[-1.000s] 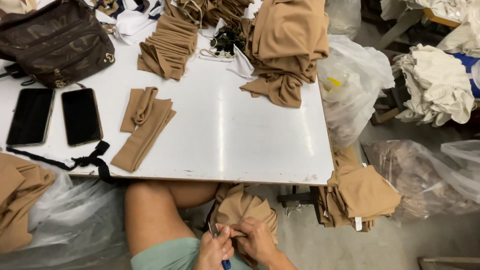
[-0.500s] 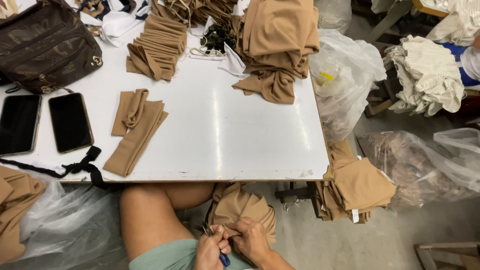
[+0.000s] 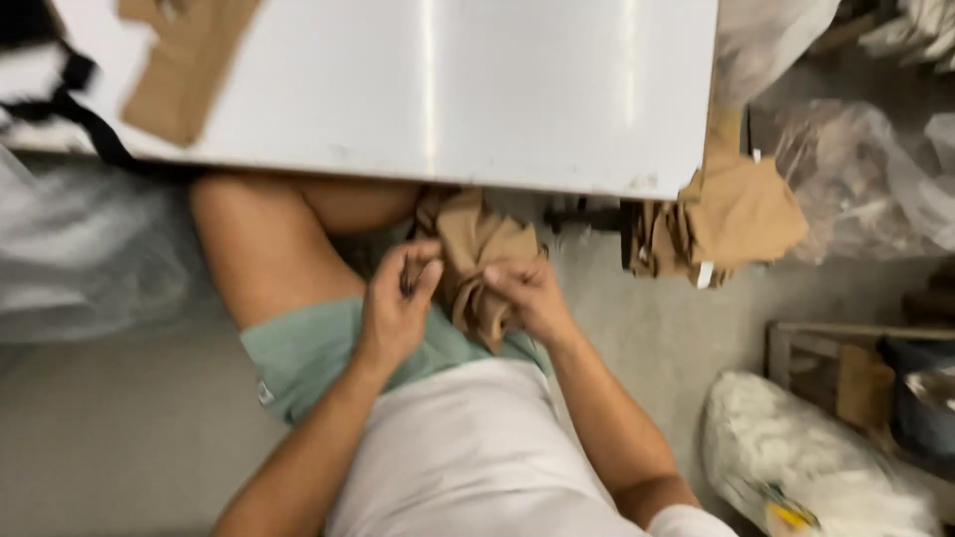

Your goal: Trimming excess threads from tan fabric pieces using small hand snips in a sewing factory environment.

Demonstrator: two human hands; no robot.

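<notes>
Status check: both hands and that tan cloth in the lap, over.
Left hand pinched shut at the tan cloth. Right hand gripping its lower fold. White table edge just above; nothing between the hands.

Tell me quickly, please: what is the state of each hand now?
Left hand: closed, fingers pinched on something small; what it is cannot be told.
Right hand: closed, gripping the tan fabric piece in the lap.

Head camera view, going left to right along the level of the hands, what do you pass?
Clear plastic bag → bare thigh → left hand → tan cloth bundle → right hand → stack of tan cloth pieces → wooden crate.
</notes>
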